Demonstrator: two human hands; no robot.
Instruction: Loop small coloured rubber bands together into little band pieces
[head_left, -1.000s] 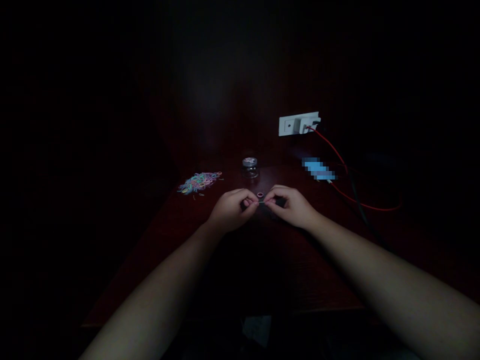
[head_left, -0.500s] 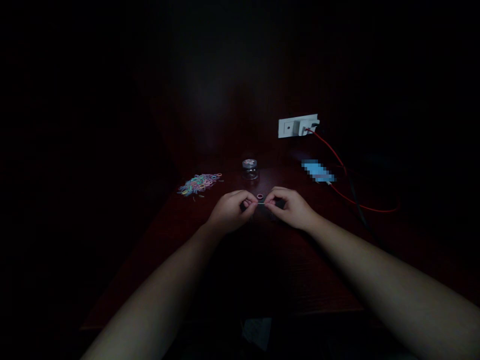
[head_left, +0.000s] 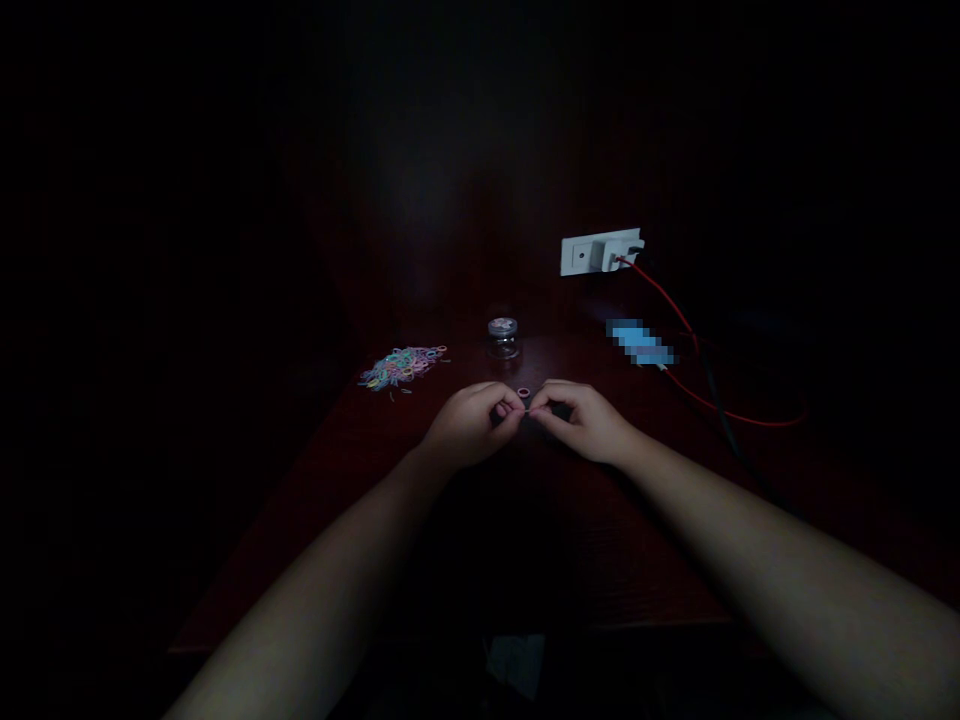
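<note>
My left hand [head_left: 474, 424] and my right hand [head_left: 583, 420] meet over the table, thumb and forefinger pinched on each side. Between the fingertips runs a short piece of a thin, light elastic band [head_left: 527, 411]; the fingers hide most of it. Just beyond the pinched tips a small pink ring-shaped band [head_left: 523, 393] lies on the table. To the left is a loose heap of colourful small elastic bands [head_left: 405, 367]. Behind the hands stands a clear round jar [head_left: 502, 340] with a patterned lid.
The dark red tabletop [head_left: 337, 480] is dimly lit. A pixelated phone-like device [head_left: 641, 342] lies at the right, joined by a red cable [head_left: 664, 292] to a charger in the wall socket [head_left: 581, 255]. A black cable [head_left: 721, 410] hangs beside it.
My hands have drawn closer together, so the visible stretch of band between the fingertips is shorter. The whole view has shifted slightly.
</note>
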